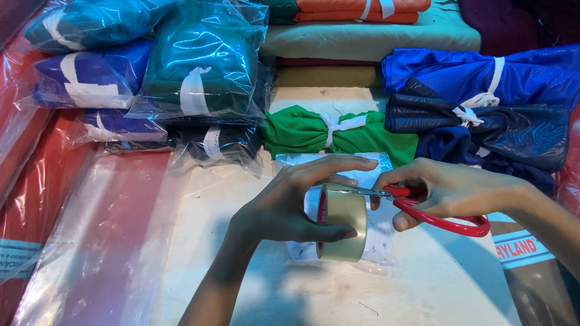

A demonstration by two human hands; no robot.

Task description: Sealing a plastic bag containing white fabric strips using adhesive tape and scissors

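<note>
Gripping a roll of clear packing tape [343, 222] upright on its edge, the person's left hand [290, 205] wraps it with the thumb along the lower rim and the fingers arched over the top, while the right hand [444, 190] is closed through the red handles of a pair of scissors [432, 212], whose blades meet the top of the roll just beside the left fingertips. Beneath both hands lies a flat clear plastic packet [377, 244] holding something white, resting on the pale worktable [435, 290]. Just beyond the hands sits a bundle of green cloth [302, 130] tied with a white strip; further off to the left hand's side are stacked bags of teal and blue garments [202, 63], and beyond the right hand lie tied bundles of blue and dark navy fabric [483, 108]. Sheets of clear plastic over red material [115, 241] spread out to the left of the left forearm
</note>
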